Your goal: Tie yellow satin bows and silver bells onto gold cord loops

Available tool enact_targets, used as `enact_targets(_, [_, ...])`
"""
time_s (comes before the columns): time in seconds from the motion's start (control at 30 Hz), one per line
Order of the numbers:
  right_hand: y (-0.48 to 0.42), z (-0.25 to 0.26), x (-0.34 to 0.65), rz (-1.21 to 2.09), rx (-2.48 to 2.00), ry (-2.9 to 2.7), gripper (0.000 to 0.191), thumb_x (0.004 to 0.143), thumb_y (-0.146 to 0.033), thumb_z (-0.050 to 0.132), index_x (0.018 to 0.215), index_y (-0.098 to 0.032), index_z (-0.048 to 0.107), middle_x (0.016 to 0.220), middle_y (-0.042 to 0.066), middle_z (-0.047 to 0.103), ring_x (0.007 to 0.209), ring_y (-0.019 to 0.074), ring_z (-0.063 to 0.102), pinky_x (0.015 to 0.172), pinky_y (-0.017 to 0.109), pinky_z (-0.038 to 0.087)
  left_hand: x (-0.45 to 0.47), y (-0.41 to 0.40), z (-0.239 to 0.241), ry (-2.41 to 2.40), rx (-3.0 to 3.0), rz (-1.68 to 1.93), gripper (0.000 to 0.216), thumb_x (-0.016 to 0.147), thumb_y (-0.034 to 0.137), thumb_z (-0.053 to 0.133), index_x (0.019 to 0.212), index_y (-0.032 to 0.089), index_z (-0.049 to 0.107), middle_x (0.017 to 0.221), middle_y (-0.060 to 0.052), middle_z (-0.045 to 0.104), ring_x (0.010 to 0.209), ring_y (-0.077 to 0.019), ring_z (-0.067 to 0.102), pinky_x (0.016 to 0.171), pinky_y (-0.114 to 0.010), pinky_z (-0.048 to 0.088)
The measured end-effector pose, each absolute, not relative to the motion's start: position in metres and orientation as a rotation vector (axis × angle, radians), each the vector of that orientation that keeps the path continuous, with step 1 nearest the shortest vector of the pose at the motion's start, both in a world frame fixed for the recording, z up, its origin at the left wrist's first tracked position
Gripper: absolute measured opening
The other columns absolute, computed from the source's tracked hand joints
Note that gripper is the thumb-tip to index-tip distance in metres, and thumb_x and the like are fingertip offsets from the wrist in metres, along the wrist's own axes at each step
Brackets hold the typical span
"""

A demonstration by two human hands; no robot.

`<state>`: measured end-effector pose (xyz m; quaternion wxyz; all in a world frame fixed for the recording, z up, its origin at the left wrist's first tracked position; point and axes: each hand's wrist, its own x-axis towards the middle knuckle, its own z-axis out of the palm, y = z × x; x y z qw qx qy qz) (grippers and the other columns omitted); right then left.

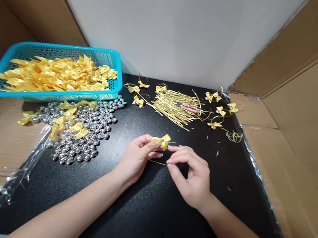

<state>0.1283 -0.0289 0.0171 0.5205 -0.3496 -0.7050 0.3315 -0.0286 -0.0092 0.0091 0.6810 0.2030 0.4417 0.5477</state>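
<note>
My left hand (139,154) is closed on a yellow ribbon bow (161,140), held above the middle of the black table. A thin gold twist tie (156,162) curves from the bow round to my right hand (194,175). Thumb and index finger of that hand pinch its end. A small silver piece shows just under the bow, partly hidden by the fingers. Beyond my hands lies a pile of gold twist ties (169,106), with pink-handled snips or a clip (190,108) on top.
A blue basket (119,82) of yellow bows stands at the back left. Before it, silver bells (94,125) are spread with several loose bows (78,130). Finished-looking bows with tie loops (220,111) lie around the pile. Cardboard walls (309,102) flank the black table (138,212).
</note>
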Motion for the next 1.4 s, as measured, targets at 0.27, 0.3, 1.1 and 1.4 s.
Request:
enact_targets(0.27, [-0.0272, 0.0094, 0.1283, 1.384, -0.807, -1.192, 0.004, 0.084, -0.021, 0.068, 0.084, -0.025, 0.068, 0.084, 0.000, 0.069, 0.100, 0.0179, 0.066, 0.091, 0.031, 0.047, -0.0315, -0.0113, 0.0046, 0.981, 0.544, 1.242, 0.028, 0.054, 0.027, 0.091, 0.062, 0.014, 0.068, 0.067, -0.001, 0.073, 0.060, -0.0083, 0.065, 0.053, -0.013, 0.053])
enact_targets(0.3, [-0.0269, 0.0092, 0.1287, 1.405, -0.799, -1.165, 0.004, 0.084, -0.021, 0.068, 0.084, -0.025, 0.068, 0.083, 0.000, 0.069, 0.098, 0.0172, 0.065, 0.091, 0.031, 0.047, -0.0315, -0.0115, 0.0046, 0.979, 0.555, 1.244, 0.027, 0.055, 0.026, 0.091, 0.062, 0.014, 0.068, 0.067, -0.001, 0.073, 0.060, -0.0082, 0.065, 0.053, -0.012, 0.053])
enact_targets(1.1, [-0.0244, 0.0128, 0.1273, 1.391, -0.825, -1.171, 0.007, 0.080, -0.027, 0.071, 0.077, -0.023, 0.066, 0.075, 0.001, 0.066, 0.091, 0.0201, 0.064, 0.088, 0.036, 0.049, -0.0308, -0.0122, 0.0066, 1.015, 0.626, 1.249, 0.030, 0.055, 0.028, 0.090, 0.062, 0.015, 0.064, 0.068, 0.001, 0.072, 0.059, -0.0086, 0.063, 0.054, -0.015, 0.051])
enact_targets(1.4, [-0.0220, 0.0169, 0.1268, 1.633, -0.705, -0.974, 0.017, 0.073, -0.034, 0.077, 0.072, -0.023, 0.064, 0.065, 0.000, 0.059, 0.087, 0.0210, 0.064, 0.083, 0.037, 0.051, -0.0306, -0.0130, 0.0035, 1.047, 0.706, 1.246, 0.031, 0.060, 0.035, 0.088, 0.064, 0.015, 0.065, 0.077, -0.003, 0.074, 0.062, -0.0103, 0.063, 0.057, -0.019, 0.052])
